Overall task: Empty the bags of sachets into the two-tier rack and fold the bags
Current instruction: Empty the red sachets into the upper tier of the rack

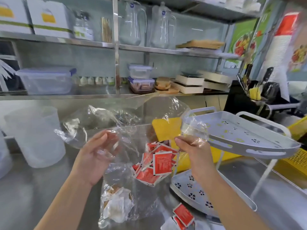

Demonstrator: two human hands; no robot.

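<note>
in the head view, both hands are raised over a stainless steel worktop (41, 183), holding a clear plastic bag (129, 146) stretched between them. the left hand (98, 156) is palm-up with fingers loosely curled around the bag's left side, film bunched against the palm. the right hand (191, 148) pinches the bag's right edge between thumb and fingers, just beside the rim of the upper tier. the bag hangs with its long axis roughly vertical, its crumpled top rising towards the shelves, its lower part sagging down; whether the mouth faces up or sideways i cannot tell. a cluster of red sachets (157, 165) sits inside the bag's lower right part, tilted at all angles, between the two hands. below it, a second clear bag (116, 206) lies on the worktop with pale sachets inside. a few loose red sachets (183, 214) lie on the worktop near the bottom edge, just beside the lower tier. the white two-tier rack (249, 146) stands at the right, both perforated trays bare, the upper tier (240, 131) near the right hand and the lower tier (196, 191) under the right forearm. a yellow cutting board (166, 130) stands behind the bag, and a translucent jug (34, 136) stands at the left.
</note>
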